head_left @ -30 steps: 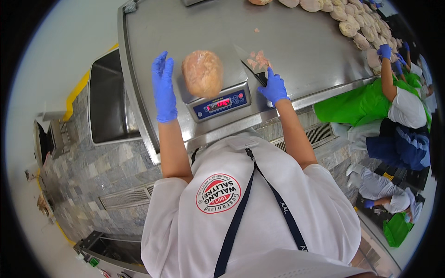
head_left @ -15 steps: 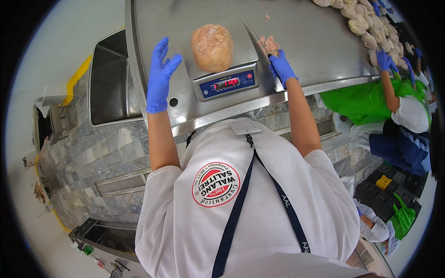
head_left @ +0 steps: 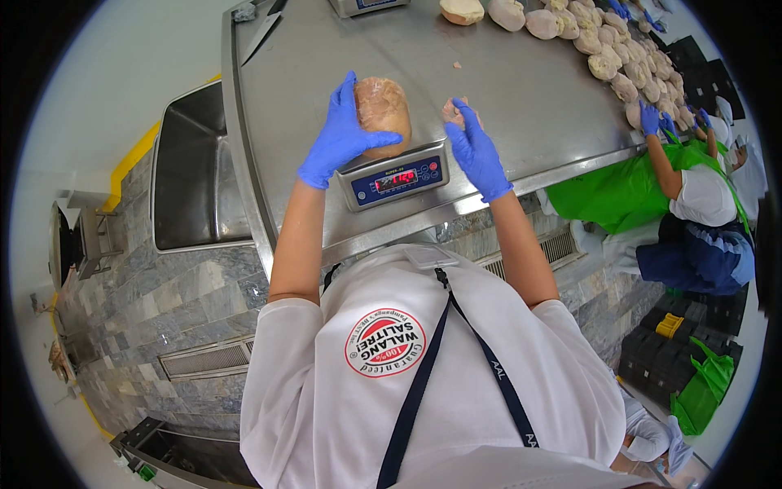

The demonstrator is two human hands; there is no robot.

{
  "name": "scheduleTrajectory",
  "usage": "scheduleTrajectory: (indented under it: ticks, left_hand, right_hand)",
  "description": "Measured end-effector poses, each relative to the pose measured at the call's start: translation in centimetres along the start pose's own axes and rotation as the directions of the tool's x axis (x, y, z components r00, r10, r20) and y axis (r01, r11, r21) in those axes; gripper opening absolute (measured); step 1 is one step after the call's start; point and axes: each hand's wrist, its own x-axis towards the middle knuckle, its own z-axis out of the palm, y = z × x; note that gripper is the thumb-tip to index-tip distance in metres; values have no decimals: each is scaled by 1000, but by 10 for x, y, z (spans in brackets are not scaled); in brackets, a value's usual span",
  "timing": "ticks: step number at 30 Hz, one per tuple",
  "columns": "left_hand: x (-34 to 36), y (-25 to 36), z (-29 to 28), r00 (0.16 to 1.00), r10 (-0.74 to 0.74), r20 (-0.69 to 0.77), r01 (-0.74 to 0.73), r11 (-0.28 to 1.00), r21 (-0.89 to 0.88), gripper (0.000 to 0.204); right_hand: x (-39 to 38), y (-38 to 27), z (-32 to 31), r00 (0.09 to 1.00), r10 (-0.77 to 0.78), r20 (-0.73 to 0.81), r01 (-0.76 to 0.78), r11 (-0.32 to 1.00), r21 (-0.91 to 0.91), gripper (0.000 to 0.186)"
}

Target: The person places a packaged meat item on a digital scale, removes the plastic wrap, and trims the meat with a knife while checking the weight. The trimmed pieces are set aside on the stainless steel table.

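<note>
— Meat piece (head_left: 383,116): found where?

— Over the scale (head_left: 364,194), close to the near edge of the steel table (head_left: 309,49), toward its left edge. Could not tell whether lifted clear of the plate.

— Left hand (head_left: 338,134): how set?

— Saw it clasped on the meat, fingers along the left side and thumb across the near side. Half a second earlier, recorded it spread and apart from the meat.

— Meaning for the work?

— Judged a change from standing off to handling the load; trusted the lit red display (head_left: 397,181) less with a palm against the meat.

— Right hand (head_left: 476,159): what change?

— Noted it at the pink scraps (head_left: 449,112), right of the scale, thumb slightly parted from fingers. Could not tell whether pinched on any scrap. Previously logged a black handle there; no longer seen.

— Any knife?

— Located a knife (head_left: 262,37) by the far left corner, tip toward the left edge. Could not confirm as the same one. Judged the right hand free for scraps.

— Otherwise?

— Logged rounded meat pieces (head_left: 607,61) heaped toward the far right.
</note>
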Motion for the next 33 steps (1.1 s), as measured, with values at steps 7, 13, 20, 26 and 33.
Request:
scheduleTrajectory:
  ticks: [7, 13, 20, 26, 33]
  left_hand:
    - [17, -28, 2, 975, 224, 14, -224, 968, 111, 111]
    - [34, -35, 1, 933, 353, 73, -357, 933, 47, 94]
    - [41, -36, 1, 949, 290, 126, -293, 956, 4, 80]
    - [40, -40, -4, 938, 337, 83, -340, 940, 21, 90]
    - [33, -4, -3, 993, 26, 114, 1, 972, -236, 103]
  right_hand:
    - [-21, -76, -10, 950, 164, 266, -128, 981, -147, 77]
    - [-5, -71, -18, 933, 147, 330, -60, 964, -258, 78]
    - [8, -55, -2, 932, -10, 361, 144, 927, -345, 77]
    - [20, -54, 12, 924, 55, 378, 70, 948, -309, 80]
    - [32, -53, 33, 966, 26, 257, 4, 993, -115, 84]
